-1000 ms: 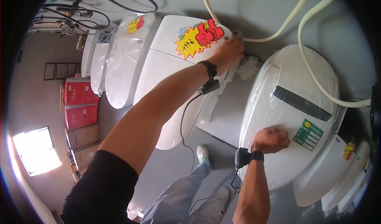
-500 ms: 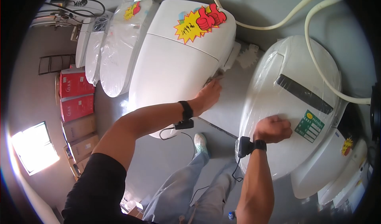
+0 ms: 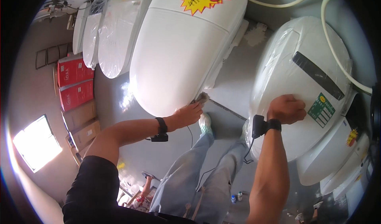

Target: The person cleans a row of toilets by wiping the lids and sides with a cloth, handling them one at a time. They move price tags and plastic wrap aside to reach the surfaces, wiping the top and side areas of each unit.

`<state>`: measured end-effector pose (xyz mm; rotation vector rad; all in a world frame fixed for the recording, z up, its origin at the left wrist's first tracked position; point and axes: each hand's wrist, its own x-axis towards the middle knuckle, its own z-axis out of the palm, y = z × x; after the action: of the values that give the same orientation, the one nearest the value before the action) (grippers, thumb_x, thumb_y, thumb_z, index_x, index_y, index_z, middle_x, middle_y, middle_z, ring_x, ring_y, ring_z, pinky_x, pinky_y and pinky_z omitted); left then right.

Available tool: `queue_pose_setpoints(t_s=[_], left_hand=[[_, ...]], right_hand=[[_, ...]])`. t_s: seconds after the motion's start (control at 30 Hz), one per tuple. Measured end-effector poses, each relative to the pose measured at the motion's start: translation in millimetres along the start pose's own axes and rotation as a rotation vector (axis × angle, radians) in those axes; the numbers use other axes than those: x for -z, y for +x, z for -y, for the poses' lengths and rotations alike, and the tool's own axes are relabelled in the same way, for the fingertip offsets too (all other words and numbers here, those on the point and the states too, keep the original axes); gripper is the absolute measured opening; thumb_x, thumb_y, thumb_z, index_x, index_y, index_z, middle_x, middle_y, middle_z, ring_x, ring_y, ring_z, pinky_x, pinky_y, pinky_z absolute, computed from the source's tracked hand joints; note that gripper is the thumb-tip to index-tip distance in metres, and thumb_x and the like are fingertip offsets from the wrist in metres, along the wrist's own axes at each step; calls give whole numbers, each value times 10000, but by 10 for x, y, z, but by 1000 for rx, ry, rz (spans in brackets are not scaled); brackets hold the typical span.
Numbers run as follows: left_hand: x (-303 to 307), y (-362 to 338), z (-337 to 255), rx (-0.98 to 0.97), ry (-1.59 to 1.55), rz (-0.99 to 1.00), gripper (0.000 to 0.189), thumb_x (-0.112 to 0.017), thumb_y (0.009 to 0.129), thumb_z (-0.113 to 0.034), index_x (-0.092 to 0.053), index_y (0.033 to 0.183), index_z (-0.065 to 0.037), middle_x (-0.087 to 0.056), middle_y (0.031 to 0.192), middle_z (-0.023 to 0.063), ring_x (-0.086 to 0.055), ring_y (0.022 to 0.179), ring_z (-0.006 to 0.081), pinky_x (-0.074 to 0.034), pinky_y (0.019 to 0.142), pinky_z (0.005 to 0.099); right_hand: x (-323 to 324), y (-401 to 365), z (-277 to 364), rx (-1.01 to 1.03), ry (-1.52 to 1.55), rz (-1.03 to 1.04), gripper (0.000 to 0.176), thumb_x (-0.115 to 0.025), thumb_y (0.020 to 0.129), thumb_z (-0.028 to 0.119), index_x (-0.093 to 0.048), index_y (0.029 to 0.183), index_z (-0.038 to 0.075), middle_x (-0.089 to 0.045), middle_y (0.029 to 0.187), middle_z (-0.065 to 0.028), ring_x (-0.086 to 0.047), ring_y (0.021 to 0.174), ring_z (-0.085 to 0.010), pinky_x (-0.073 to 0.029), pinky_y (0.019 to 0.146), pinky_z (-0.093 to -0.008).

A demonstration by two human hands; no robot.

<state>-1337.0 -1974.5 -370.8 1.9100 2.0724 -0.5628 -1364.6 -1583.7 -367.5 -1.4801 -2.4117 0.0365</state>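
A white toilet (image 3: 178, 53) with a yellow-and-red price sticker stands in front of me to the left. My left hand (image 3: 188, 114) is closed on a greyish-brown rag (image 3: 203, 97), held at the lower edge of this toilet near its front. To the right is a second toilet (image 3: 274, 73), wrapped in clear plastic, with a dark strip and a green label (image 3: 321, 110) on its lid. My right hand (image 3: 287, 109) rests on that lid as a fist, beside the label, and nothing shows in it.
Several wrapped toilets (image 3: 119, 33) stand in a row at the left, and more toilets (image 3: 321, 152) at the right. Red boxes (image 3: 75, 83) and brown cartons (image 3: 85, 130) are stacked by the wall. A pale hose (image 3: 333, 49) hangs over the right toilet. Small bottles (image 3: 236, 197) stand on the floor behind me.
My left hand has slid with the rag along the toilet's side, from near its rear toward the front. My right fist stays on the wrapped lid. The camera view has shifted.
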Motion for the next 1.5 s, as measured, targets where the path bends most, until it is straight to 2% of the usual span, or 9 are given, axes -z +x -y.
queue_pose_setpoints(t_s=[0.33,0.53,0.67,0.73,0.87,0.97,1.1,1.3,1.5], left_hand=[[-733,-1293,-678,-97,55,223,201,-707,918,-204,-793,1075,-112,-726,1288,32,-609,1347,242,-382,1259,388],[-905,-2111,-607,870,-954,265,328,-730,862,-26,-821,1152,-148,-761,1268,79,-707,1208,269,-551,1098,427],[-1446,-2535,-860,2210,-1808,-764,445,-663,972,-60,-663,1417,-71,-718,1341,129,-722,1193,309,-596,1042,492],[-1481,-2565,-791,1965,-2247,-1548,469,-560,1103,-284,-552,1532,-95,-665,1429,96,-669,1303,282,-570,1111,473],[-1352,-1946,-661,1835,-2317,-1929,332,-549,1104,-303,-624,1383,-140,-699,1293,58,-677,1213,245,-554,1086,427],[-718,-1232,-755,2101,-2054,-1656,334,-602,1108,-394,-604,1314,-132,-699,1200,63,-704,1072,221,-609,850,398],[-454,-543,-1217,1702,-2481,-1888,459,-506,1168,-456,-577,1384,-57,-696,1349,117,-688,1239,267,-566,1074,428],[-153,-197,-777,2479,-2126,-1801,681,-524,1141,-563,-389,1537,-26,-608,1361,143,-617,1222,253,-506,1083,379],[-813,-598,-905,2377,-1681,-1864,567,-479,1157,-569,-540,1321,-30,-645,1162,89,-642,1019,198,-568,886,372]], right_hand=[[-188,13,-99,21,-83,-86,254,-556,976,206,-540,987,-47,-570,1030,-268,-593,995,-459,-569,798,-603],[-145,71,-65,-41,-104,-20,365,-524,999,263,-573,1027,-97,-606,1091,-322,-625,1044,-485,-597,831,-600],[-89,70,-8,-97,-72,33,447,-502,1021,293,-594,1064,-142,-626,1128,-376,-652,1120,-521,-627,879,-597],[-109,77,19,-90,-101,9,449,-501,1026,305,-613,1038,-130,-635,1113,-368,-674,1105,-508,-639,874,-588],[-182,134,1,-131,-167,-31,433,-512,1020,312,-658,1014,-95,-642,1134,-364,-708,1041,-502,-656,842,-583],[-144,116,55,-159,-185,-54,437,-520,1016,322,-658,1025,-93,-644,1156,-355,-706,1078,-504,-656,849,-580],[-194,176,59,-232,-135,-66,462,-517,1014,341,-665,1058,-95,-647,1203,-336,-708,1119,-481,-656,858,-571],[-235,232,-21,-232,-120,-43,451,-537,992,336,-692,1072,-80,-649,1249,-340,-700,1163,-466,-653,865,-567],[-531,449,-344,-184,-169,-157,379,-565,972,307,-709,954,-43,-727,1021,-275,-758,958,-451,-652,800,-573]])
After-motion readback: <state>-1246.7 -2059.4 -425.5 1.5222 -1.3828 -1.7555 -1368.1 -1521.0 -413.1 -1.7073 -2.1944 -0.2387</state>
